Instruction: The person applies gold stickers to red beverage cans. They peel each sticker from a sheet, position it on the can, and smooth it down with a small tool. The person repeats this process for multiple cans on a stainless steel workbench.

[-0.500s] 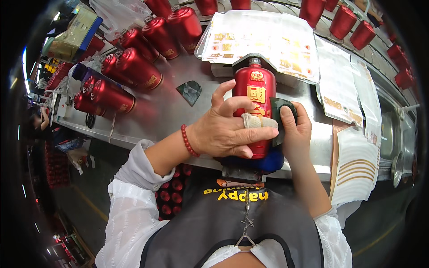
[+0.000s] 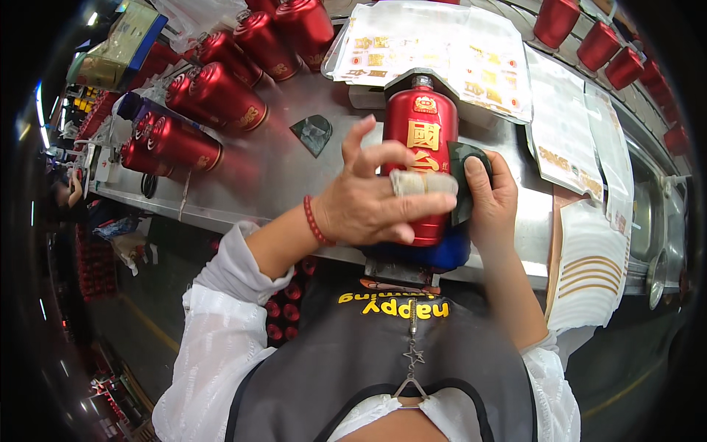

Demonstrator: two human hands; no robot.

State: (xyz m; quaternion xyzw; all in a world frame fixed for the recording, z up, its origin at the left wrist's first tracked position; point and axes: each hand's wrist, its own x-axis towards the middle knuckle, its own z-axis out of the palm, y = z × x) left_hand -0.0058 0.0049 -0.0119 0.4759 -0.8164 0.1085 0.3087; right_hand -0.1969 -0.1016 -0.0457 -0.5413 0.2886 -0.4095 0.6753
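A red bottle (image 2: 421,110) with raised gold characters lies in front of me, its neck pointing away, in a dark cradle (image 2: 420,74) with blue padding (image 2: 442,256) at the near end. Across the bottle's front reaches my left hand (image 2: 372,195), fingers spread. A beige cloth wrap (image 2: 423,184) covers one of those fingers, and a red bead bracelet is on the wrist. My right hand (image 2: 495,195) pinches a dark green flat piece (image 2: 462,173) between thumb and fingers, its edge against the bottle's right side. The left fingertips partly cover the lower gold lettering.
Several red bottles (image 2: 221,96) stand at the left of the metal table (image 2: 294,177), near a loose dark green piece (image 2: 313,135). Sheets of gold lettering (image 2: 434,44) are stacked behind the cradle; more sheets (image 2: 589,265) lie at right. A conveyor (image 2: 508,15) carries bottles beyond.
The left hand's fingers have shifted slightly over the bottle, the wrapped one a little higher and blurred. The right hand still holds the green piece. Bottles on the conveyor have moved rightward.
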